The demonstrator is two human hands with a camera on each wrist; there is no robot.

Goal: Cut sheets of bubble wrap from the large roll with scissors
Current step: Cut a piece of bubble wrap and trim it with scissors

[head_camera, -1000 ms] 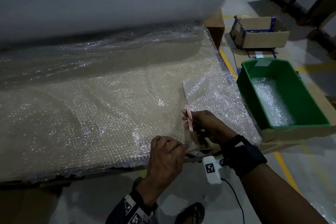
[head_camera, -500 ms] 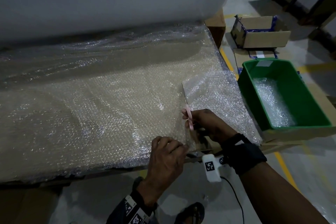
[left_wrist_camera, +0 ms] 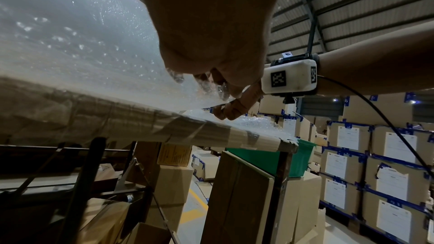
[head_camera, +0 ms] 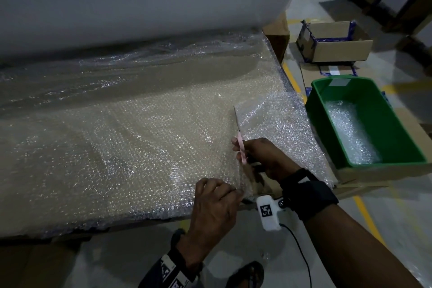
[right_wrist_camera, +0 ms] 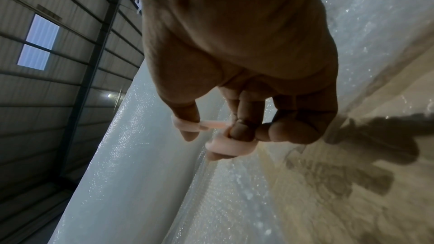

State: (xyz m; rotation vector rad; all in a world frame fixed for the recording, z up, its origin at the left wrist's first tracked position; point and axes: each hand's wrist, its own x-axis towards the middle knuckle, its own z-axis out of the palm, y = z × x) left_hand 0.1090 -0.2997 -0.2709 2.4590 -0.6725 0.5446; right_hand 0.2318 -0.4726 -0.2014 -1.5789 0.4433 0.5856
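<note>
The large roll (head_camera: 140,0) lies across the far side of the table (left_wrist_camera: 211,133), its bubble wrap (head_camera: 131,138) spread toward the near edge. Past the table's right edge stands a green bin (head_camera: 397,128) holding a cut piece, with an open carton (head_camera: 336,42) farther off on the floor. The left wrist view alone shows stacked boxes (left_wrist_camera: 380,173) bearing white labels, too small to read. The left hand (head_camera: 215,208) pinches the sheet's near edge between curled fingers (left_wrist_camera: 232,107). The right hand (head_camera: 264,159) grips pink-handled scissors (head_camera: 239,138), fingers (right_wrist_camera: 244,127) through the loops, blades pointing away along the cut.
</note>
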